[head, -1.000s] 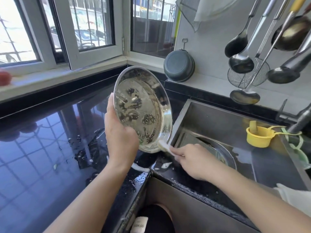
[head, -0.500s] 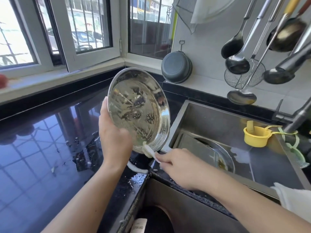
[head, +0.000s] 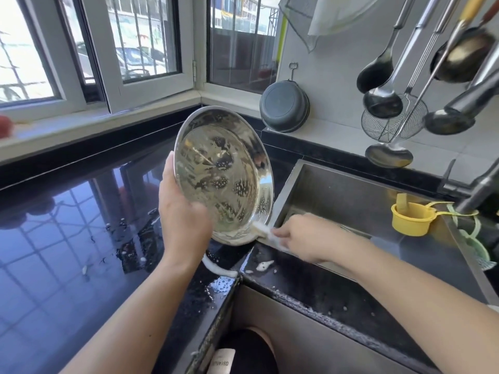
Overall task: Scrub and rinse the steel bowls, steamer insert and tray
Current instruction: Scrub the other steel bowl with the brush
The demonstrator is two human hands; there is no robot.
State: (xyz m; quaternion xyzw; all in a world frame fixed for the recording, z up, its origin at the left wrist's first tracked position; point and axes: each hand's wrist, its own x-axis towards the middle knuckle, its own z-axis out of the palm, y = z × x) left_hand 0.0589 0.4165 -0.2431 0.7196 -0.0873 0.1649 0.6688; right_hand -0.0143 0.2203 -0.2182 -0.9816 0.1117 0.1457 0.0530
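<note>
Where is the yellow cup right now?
In the head view the yellow cup sits on the right, at the sink's far right side just below the tap, well clear of both hands.

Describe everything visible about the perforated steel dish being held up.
The steamer insert is a round, shallow, shiny steel pan with clusters of small holes across its base. It is tilted nearly on edge over the black counter beside the sink, inside facing the camera, streaked with suds. The left hand grips its left rim; the right hand presses a white scrubber against its lower rim.

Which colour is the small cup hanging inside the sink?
Yellow: the small cup shows best in the head view, at the sink's right.
</note>
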